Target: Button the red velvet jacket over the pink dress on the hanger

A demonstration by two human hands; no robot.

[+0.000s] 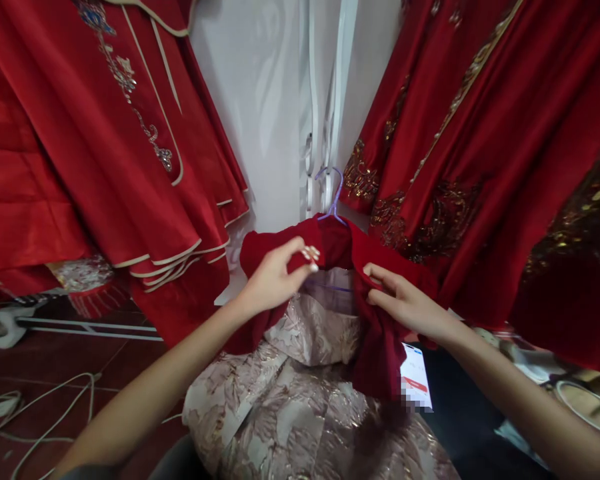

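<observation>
A dark red jacket [385,260] is on a purple hanger [336,200] in front of me, over a pale brocade dress [320,333] with a leaf pattern. My left hand [285,272] is at the jacket's left front edge, its fingers curled towards the thumb on the cloth. On the opposite front edge, my right hand [397,300] has its thumb and bent fingers on the fabric. The jacket's neck gapes between the two hands, baring the top of the dress. Cloth partly hides the grip of both hands.
Red embroidered garments hang at left [145,167] and right [460,133]. Behind the hanger stand white vertical bars [313,87]. A lit phone [416,377] is below my right hand. White cables [55,393] and a white metal rail [95,327] are at lower left.
</observation>
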